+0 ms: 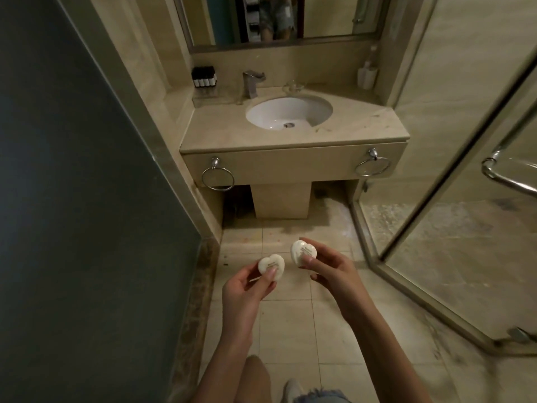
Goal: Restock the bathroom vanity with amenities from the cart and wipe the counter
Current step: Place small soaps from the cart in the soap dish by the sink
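Left soap (270, 268), a white heart, is pinched between the thumb and curled fingertips of the left hand (247, 289). The right soap (303, 252), same shape, is pinched likewise by the right hand (328, 273), just beside the left fingertips. The vanity (290, 139) stands well beyond both sets of fingers.

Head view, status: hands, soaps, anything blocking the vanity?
Left hand pinches one heart soap, right hand pinches second heart soap. Both held over the floor, short of the vanity counter. Glass shower door flanks the right; no obstacle seen ahead.
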Demonstrator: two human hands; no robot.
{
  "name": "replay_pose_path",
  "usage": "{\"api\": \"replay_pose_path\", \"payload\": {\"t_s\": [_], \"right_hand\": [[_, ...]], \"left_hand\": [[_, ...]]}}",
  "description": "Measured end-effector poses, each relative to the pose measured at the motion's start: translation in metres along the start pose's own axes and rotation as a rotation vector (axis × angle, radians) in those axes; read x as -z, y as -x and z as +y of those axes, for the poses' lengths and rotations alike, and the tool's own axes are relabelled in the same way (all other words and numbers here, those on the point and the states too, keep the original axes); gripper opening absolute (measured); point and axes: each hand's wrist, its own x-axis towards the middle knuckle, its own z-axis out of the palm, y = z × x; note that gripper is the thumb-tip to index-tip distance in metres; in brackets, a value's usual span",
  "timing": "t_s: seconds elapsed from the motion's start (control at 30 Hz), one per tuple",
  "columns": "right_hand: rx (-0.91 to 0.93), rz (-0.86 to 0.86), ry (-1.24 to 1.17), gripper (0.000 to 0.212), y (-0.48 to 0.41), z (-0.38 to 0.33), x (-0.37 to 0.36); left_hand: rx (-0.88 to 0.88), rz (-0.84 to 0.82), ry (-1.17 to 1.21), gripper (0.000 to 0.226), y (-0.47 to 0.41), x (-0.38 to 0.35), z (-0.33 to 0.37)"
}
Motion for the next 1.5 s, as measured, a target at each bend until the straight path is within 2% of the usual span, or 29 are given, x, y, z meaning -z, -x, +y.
{"api": "replay_pose_path", "payload": {"t_s": [0.37,0.77,1.03,1.2,1.5], "right_hand": [[0.007,0.106,0.01,0.028,-0.097,-0.013,-0.003],[0.088,0.115,0.07,0.026,-0.274,-0.078,-0.061],[-0.001,0.164,-0.02,0.027,-0.351,-0.089,-0.09],[-0.047,0.18,-0.018,0.025,-0.382,-0.089,-0.092],[-0.12,0.214,-0.11,0.021,-0.472,-0.102,-0.093]], "left_hand": [[0.003,-0.039,-0.008,0.022,-0.108,-0.026,0.014],[-0.031,-0.084,0.071,0.022,-0.292,-0.024,0.091],[0.005,-0.094,0.059,0.039,-0.375,-0.008,0.108],[0.05,-0.13,0.037,0.036,-0.407,-0.013,0.108],[0.11,-0.062,-0.016,0.024,-0.489,-0.026,0.116]]}}
